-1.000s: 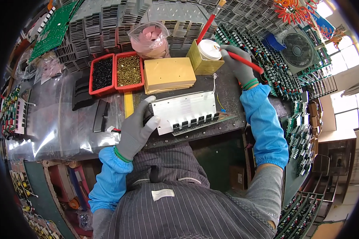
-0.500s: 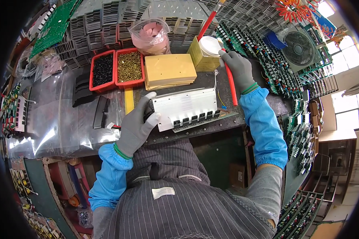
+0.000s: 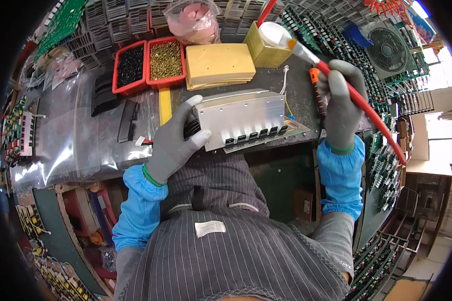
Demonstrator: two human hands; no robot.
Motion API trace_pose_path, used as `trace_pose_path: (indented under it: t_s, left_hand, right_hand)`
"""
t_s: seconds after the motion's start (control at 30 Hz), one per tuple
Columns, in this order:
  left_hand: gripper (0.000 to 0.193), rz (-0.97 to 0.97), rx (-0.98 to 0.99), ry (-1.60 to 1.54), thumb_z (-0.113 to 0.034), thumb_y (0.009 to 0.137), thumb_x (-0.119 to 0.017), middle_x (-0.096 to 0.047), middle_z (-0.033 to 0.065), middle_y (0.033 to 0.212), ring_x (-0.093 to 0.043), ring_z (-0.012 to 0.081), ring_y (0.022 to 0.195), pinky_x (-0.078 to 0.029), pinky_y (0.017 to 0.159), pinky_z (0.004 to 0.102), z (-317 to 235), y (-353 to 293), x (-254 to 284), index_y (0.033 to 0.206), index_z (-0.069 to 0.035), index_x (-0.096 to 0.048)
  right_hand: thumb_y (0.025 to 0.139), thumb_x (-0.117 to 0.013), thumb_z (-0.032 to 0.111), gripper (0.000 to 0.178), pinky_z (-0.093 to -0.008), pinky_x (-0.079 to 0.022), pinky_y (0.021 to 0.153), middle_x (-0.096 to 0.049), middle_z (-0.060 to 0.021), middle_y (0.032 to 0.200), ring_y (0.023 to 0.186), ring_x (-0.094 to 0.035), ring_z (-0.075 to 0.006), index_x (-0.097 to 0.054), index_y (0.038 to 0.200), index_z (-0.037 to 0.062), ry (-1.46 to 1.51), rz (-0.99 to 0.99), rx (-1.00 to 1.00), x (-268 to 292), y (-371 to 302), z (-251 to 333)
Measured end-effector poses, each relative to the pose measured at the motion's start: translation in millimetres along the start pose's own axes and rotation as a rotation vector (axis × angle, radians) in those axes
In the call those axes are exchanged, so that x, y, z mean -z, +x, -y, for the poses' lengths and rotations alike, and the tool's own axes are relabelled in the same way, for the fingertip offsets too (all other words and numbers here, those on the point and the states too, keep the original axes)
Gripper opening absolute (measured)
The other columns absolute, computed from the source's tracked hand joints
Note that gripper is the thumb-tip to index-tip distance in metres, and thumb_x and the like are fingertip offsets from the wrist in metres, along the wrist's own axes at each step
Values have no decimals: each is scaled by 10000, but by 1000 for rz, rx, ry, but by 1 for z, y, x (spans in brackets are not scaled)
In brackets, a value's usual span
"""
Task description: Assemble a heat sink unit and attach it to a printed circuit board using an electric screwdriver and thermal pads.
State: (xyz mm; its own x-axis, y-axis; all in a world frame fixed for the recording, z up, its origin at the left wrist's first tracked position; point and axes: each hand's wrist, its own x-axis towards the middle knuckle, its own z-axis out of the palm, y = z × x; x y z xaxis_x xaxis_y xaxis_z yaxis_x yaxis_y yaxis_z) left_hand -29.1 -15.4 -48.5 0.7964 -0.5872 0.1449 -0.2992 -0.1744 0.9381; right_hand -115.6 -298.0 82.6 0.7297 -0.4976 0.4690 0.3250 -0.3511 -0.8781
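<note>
Your left hand (image 3: 173, 143) has its grip wrapped on the left end of the metal box (image 3: 238, 118), which sits at the tabletop's (image 3: 299, 88) near edge on a circuit board (image 3: 286, 133). Your right hand (image 3: 341, 108), at three o'clock from the box, holds a tight grip on a red-handled brush (image 3: 356, 93), bristles up at eleven o'clock, touching the white cup (image 3: 276, 35). An orange-handled screwdriver (image 3: 316, 88) lies just beside that hand. At twelve o'clock from the box rests a stack of yellow boards (image 3: 221, 62); at ten o'clock, two red trays (image 3: 148, 85) of screws, black and brass.
</note>
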Motion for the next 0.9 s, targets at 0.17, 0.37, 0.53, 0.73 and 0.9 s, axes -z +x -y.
trace_pose_path:
  t_s: [0.17,0.37,0.53,0.73,0.9]
  left_hand:
    - [778,28,45,34,-512,833,-710,-675,189,1097,-683,323,1038,-531,899,394,-4,-1,2,1457,-134,-442]
    - [816,118,96,-10,-472,849,-711,-628,188,1224,-612,251,1154,-466,1010,372,-17,-1,5,1481,-63,-395]
    - [835,114,105,46,-521,829,-712,-634,198,1191,-627,270,1129,-479,994,378,-17,-3,5,1477,-91,-409]
    - [765,51,55,110,-524,812,-708,-666,171,1155,-680,335,1041,-538,906,403,-15,-4,5,1431,-139,-474]
    - [784,59,62,87,-562,813,-700,-667,165,1140,-686,320,1028,-542,894,392,-14,-3,5,1433,-139,-474]
  right_hand:
    - [908,-648,180,248,-218,-492,660,-678,-61,853,720,-608,-82,-680,1060,-12,-40,239,-298,-8,-36,30]
    - [881,-646,112,196,-237,-497,669,-687,-48,809,735,-611,-77,-697,988,-45,-141,432,-279,-36,-49,33]
    - [878,-643,92,167,-235,-492,654,-682,-39,800,729,-604,-69,-698,980,-28,-200,496,-243,-43,-47,30]
    - [811,-730,116,129,-337,-530,597,-679,-128,760,638,-673,-252,-707,897,24,-456,617,258,-44,-45,35]
    - [772,-767,145,154,-346,-508,535,-648,-92,688,570,-644,-252,-720,893,63,-468,607,328,-49,-48,35]
